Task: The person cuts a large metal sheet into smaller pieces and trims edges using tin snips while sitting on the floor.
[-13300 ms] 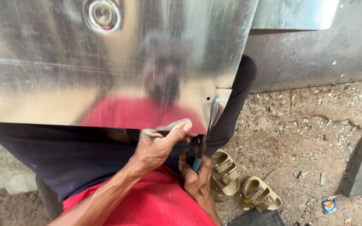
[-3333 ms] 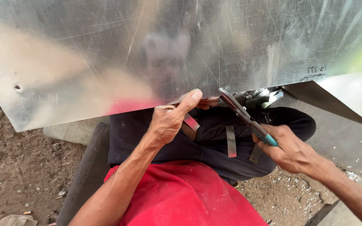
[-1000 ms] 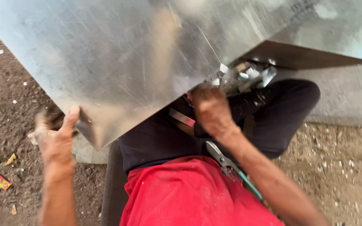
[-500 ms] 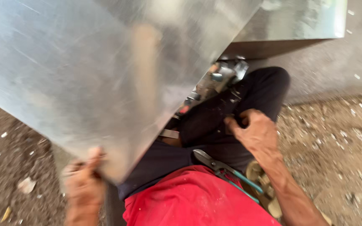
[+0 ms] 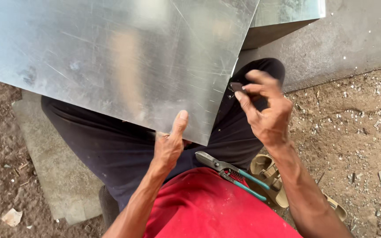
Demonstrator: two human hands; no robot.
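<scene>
A large scratched sheet of shiny metal (image 5: 111, 61) lies across my lap. My left hand (image 5: 169, 147) grips its near edge close to the lower corner, thumb on top. My right hand (image 5: 265, 110) is raised just right of the sheet's edge and pinches a small dark object (image 5: 237, 87) between thumb and fingers. Tin snips (image 5: 232, 172) with green handles rest loose on my lap against the red shirt, between both arms.
A grey slab (image 5: 49, 167) is under me at the left. A folded metal piece (image 5: 287, 17) stands behind the sheet beside a grey concrete surface (image 5: 353, 39). Tan sandals (image 5: 270, 176) and metal scraps lie on the dirt ground at the right.
The sheet has turned and settled flatter on my lap. My left hand moved right along its near edge. My right hand rose from my thigh to the sheet's right edge, now pinching a small object.
</scene>
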